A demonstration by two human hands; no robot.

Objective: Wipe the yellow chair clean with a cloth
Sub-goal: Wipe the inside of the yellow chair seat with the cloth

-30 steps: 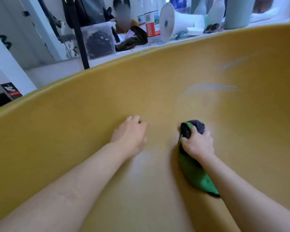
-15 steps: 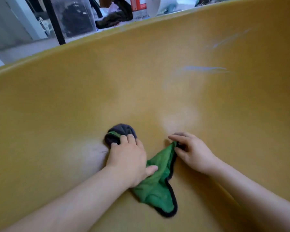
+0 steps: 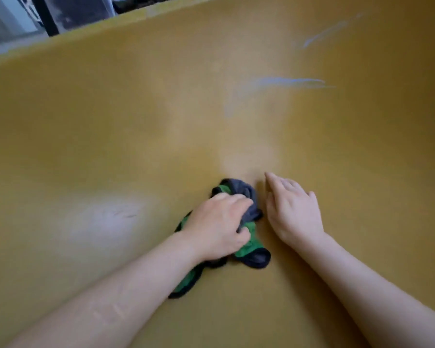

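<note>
Gripping the bunched green-and-grey cloth (image 3: pixel 240 188) low on the curved shell of the yellow chair (image 3: pixel 86 121), your left hand (image 3: pixel 217 224) has its fingers (image 3: pixel 232 200) clamped round the wad. Your right hand (image 3: pixel 293 212) lies flat just beside it, fingers straight. Wadded this tight, the cloth may skate over grime, and you could miss the pale blue streaks (image 3: pixel 286 81) farther up

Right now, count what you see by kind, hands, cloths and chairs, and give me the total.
Hands: 2, the left hand gripping the cloth, the right hand open beside it.
Cloths: 1, green and grey.
Chairs: 1, the yellow chair.
Total: 4.
</note>
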